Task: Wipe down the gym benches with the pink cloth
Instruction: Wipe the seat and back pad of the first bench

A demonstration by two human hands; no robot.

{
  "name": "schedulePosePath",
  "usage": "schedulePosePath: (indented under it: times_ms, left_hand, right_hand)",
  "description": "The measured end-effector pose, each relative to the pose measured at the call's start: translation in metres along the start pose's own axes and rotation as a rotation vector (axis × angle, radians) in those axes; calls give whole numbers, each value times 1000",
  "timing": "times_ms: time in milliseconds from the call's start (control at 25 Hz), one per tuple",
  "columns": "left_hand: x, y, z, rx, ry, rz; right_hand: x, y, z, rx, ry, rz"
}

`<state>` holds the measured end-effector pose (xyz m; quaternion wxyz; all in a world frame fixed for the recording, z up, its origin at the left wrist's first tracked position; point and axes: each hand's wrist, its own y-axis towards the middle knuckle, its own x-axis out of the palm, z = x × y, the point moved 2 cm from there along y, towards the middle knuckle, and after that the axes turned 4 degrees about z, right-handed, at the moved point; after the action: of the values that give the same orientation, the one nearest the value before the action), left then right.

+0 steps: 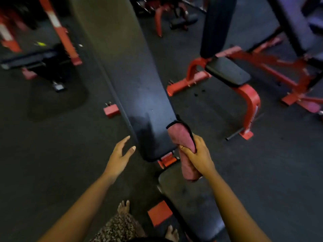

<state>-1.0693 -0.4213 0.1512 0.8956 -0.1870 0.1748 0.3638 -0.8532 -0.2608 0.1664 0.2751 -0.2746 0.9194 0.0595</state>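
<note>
**Cloth parked at the near corner of the long pad, set for a sweep**

Grips the pink cloth (182, 137) in the right hand (198, 153), fingers curled tight round its bunched middle, thumb across the front. Lays one end up onto the near right corner of the long back pad (139, 88) and lets the other end hang down over the seat pad (190, 199). Bunches it rather than spreading it flat, probably to put a thick wad under the palm and hold it firmly while pushing.

Holds the left hand (118, 156) open just beside the pad's left edge, fingers straight and loosely spread, carrying nothing. Cannot tell whether touching the pad. Likely placed there for balance, or to steady the pad against the wiping push.

Stands on bare feet (123, 206) at the low end of the bench, facing along its length, seemingly to reach up the sloping pad in long strokes.

Shows a darker, duller patch on the near end of the back pad next to the cloth. Possibly damp from wiping, though too blurred to be sure. Suggests an early stage on this bench.

Leaves a second bench (227, 72), on a red frame to the right, well apart.

Calls next for pressing the wad down and running it up the pad, minding the red bracket (167, 159) between the two pads, where loose cloth could snag.
</note>
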Motion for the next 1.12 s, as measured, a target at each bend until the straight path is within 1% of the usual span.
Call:
schedulePosePath:
  times_ms: [120,200,280,400,480,560,680,760,840,960,1040,1120]
  left_hand:
    - [-58,48,13,-70,-309,211]
    - [-86,90,20,-79,-449,301]
    - [-118,148,28,-66,-544,351]
    - [-158,246,58,-11,-644,352]
    - [-176,309,81,11,-659,348]
    - [-185,360,100,45,-614,385]
    - [-193,435,128,149,-588,480]
    - [-192,469,144,235,-567,513]
    - [-187,487,151,294,-551,535]
    - [-179,493,149,374,-514,624]
    - [-177,498,147,394,-498,638]
    - [-176,498,146,373,-465,641]
  right_hand:
    - [27,68,-67,-133,-20,-66]
    - [46,112,-106,-199,-62,-68]
    - [71,160,-149,-230,-81,-54]
    - [105,229,-211,-276,-79,35]
    - [126,273,-248,-286,-103,102]
    - [142,308,-277,-301,-134,149]
    - [163,374,-318,-356,-182,207]
    - [174,418,-344,-414,-224,249]
    - [189,456,-370,-489,-272,297]
    - [228,498,-405,-565,-379,364]
    - [253,517,-419,-558,-500,378]
    - [267,526,-419,-547,-559,390]
